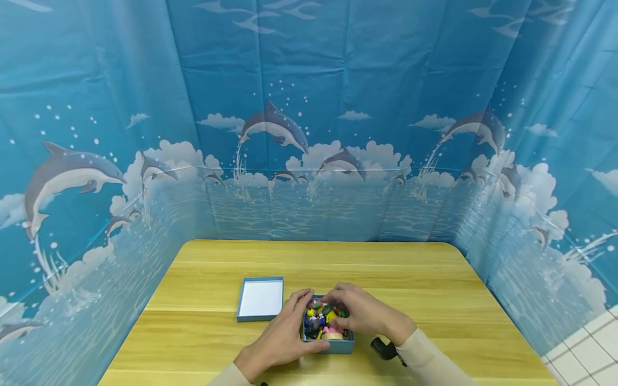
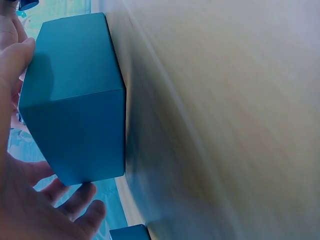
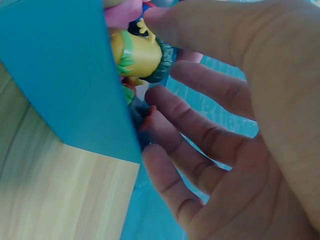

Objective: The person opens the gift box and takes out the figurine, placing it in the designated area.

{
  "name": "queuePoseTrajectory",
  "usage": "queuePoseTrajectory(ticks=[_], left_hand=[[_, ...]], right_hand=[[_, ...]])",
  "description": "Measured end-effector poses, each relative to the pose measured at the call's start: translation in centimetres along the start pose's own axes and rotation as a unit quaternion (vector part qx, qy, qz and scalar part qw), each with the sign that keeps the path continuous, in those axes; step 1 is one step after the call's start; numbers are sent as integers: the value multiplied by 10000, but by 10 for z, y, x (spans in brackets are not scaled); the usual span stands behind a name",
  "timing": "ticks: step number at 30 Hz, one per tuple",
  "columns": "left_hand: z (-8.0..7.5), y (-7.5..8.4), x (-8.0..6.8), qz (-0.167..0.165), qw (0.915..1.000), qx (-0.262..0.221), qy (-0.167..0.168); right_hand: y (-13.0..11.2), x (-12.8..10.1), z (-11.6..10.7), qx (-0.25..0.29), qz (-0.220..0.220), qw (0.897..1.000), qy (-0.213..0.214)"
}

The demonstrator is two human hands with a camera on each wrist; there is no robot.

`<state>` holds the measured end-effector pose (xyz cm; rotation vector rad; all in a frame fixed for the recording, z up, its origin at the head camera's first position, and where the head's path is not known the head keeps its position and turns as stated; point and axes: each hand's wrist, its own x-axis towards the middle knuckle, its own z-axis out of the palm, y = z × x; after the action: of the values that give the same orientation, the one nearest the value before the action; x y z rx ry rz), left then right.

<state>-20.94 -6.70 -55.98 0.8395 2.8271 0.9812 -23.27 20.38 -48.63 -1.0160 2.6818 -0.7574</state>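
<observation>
A blue box [image 1: 341,347] full of small colourful toy figures [image 1: 316,323] stands on the table. My left hand [image 1: 285,336] holds the box, its fingers along the left side and the thumb across the near wall. In the left wrist view, fingertips touch the blue wall [image 2: 75,135]. Over the right part of the box reaches my right hand [image 1: 369,312], fingers spread and loosely bent among the figures. The right wrist view shows its thumb close to a yellow figure [image 3: 145,55] with dark green hair-like top; no figure is visibly gripped.
A shallow blue lid [image 1: 260,298], white inside, lies left of the box. The wooden table [image 1: 410,268] reaches back to a blue dolphin-print curtain [image 1: 299,209] that hangs on three sides. A black wrist device [image 1: 383,348] shows by the right sleeve.
</observation>
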Motion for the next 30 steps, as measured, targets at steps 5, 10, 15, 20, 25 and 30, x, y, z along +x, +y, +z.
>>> queuePoseTrajectory(ticks=[5, 10, 15, 20, 25, 30], left_hand=[[3, -1, 2, -80, 9999, -58, -44], [4, -1, 3, -122, 9998, -119, -58], [4, -1, 2, -82, 9998, -196, -22], [5, 0, 2, -45, 9997, -244, 19], [4, 1, 2, -92, 9994, -325, 9], [3, 0, 2, -134, 9991, -409, -47]], right_hand=[[2, 2, 3, -76, 54, 9999, -46], [3, 4, 5, -91, 68, 9999, 9], [3, 6, 7, -32, 44, 10000, 64], [4, 6, 8, -28, 15, 9999, 107], [5, 6, 8, -53, -6, 9999, 134], [5, 6, 7, -2, -35, 9999, 130]])
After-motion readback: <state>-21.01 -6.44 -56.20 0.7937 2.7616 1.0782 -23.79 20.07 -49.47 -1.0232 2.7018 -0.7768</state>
